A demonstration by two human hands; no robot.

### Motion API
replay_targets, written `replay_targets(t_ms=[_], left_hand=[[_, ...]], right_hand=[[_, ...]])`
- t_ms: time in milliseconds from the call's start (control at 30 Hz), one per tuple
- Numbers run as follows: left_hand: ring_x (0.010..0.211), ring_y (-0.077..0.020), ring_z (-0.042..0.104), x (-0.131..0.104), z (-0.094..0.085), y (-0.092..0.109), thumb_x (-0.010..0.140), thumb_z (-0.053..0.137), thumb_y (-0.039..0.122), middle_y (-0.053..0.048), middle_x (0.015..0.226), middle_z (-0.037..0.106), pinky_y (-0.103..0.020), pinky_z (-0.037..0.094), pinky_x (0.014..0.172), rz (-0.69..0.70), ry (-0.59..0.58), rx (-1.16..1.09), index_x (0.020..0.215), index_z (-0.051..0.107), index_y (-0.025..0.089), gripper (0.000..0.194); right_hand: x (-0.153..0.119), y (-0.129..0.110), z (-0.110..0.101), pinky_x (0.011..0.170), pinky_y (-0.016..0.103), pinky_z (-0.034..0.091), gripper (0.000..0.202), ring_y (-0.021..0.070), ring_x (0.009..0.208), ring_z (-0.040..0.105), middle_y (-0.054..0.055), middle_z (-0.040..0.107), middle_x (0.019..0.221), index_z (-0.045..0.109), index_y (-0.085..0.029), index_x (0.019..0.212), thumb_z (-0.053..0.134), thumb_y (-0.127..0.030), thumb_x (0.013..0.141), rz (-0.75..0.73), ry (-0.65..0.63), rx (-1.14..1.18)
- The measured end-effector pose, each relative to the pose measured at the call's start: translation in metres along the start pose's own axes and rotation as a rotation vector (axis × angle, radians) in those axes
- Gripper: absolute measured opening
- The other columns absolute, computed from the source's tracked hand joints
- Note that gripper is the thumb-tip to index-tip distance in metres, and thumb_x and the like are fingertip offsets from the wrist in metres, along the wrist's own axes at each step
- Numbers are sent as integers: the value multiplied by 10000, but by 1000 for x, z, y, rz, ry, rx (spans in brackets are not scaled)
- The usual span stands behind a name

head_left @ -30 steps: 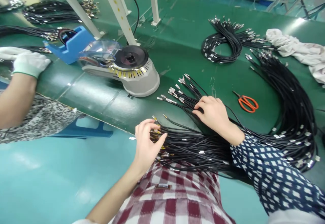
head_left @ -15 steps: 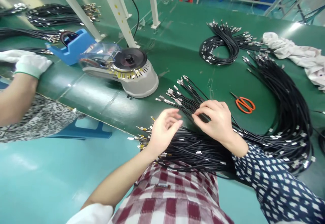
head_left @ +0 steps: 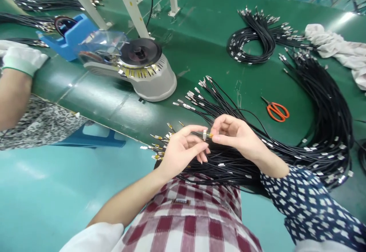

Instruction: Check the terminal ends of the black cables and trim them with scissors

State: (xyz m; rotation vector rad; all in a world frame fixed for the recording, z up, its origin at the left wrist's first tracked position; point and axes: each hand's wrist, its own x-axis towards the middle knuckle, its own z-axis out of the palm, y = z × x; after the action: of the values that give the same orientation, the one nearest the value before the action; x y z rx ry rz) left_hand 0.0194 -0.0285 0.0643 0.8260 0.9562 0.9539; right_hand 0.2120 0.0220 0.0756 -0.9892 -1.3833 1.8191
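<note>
My right hand pinches a black cable close to its end, where a silver metal connector and a bit of yellow show at the fingertips. Just left of it, my left hand is open, thumb and fingers apart and curved about the connector; whether they touch it I cannot make out. Under both hands lies a thick bundle of black cables, many with white tags. Yellow-marked cable ends stick out left of my left hand. More cables with bare silver ends fan out beyond my hands.
Orange-handled scissors lie right of my hands. A grey tape dispenser and a blue tape holder stand to the left, near a co-worker's gloved hand. Coiled cables and white cloth lie farther back.
My right hand has moved slightly left and now shows a connector at its fingertips. My left hand has come closer to it. The view has shifted a little.
</note>
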Motion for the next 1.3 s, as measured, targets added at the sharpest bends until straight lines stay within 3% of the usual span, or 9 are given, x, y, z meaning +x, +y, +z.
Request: replay_targets(t_ms=[433, 667, 900, 1300], left_hand=[[509, -134, 680, -2, -3, -1, 822, 728, 212, -21, 685, 742, -219, 564, 508, 5, -9, 19, 1126, 613, 142, 333], [514, -136, 685, -3, -3, -1, 820, 724, 193, -31, 688, 745, -216, 564, 503, 9, 3, 31, 1160, 639, 124, 358], [506, -141, 684, -5, -2, 1, 811, 720, 176, -28, 683, 742, -231, 571, 498, 4, 24, 63, 1160, 662, 120, 359], [517, -136, 688, -6, -2, 0, 823, 713, 176, -15, 693, 740, -232, 574, 508, 28, 31, 68, 1175, 668, 145, 356]], right_hand=[[2, -1, 6, 788, 303, 502, 232, 147, 789, 608, 12, 639, 824, 606, -190, 906, 779, -291, 789, -82, -60, -158], [3, -2, 6, 780, 301, 512, 277, 149, 781, 618, 7, 630, 825, 578, -187, 868, 802, -310, 761, -103, -29, -206], [3, -4, 7, 779, 285, 512, 238, 134, 776, 614, 0, 630, 830, 567, -187, 867, 782, -233, 777, -132, -32, -231], [3, -4, 9, 784, 311, 522, 252, 149, 777, 627, 7, 638, 828, 568, -190, 856, 789, -275, 772, -129, -6, -242]])
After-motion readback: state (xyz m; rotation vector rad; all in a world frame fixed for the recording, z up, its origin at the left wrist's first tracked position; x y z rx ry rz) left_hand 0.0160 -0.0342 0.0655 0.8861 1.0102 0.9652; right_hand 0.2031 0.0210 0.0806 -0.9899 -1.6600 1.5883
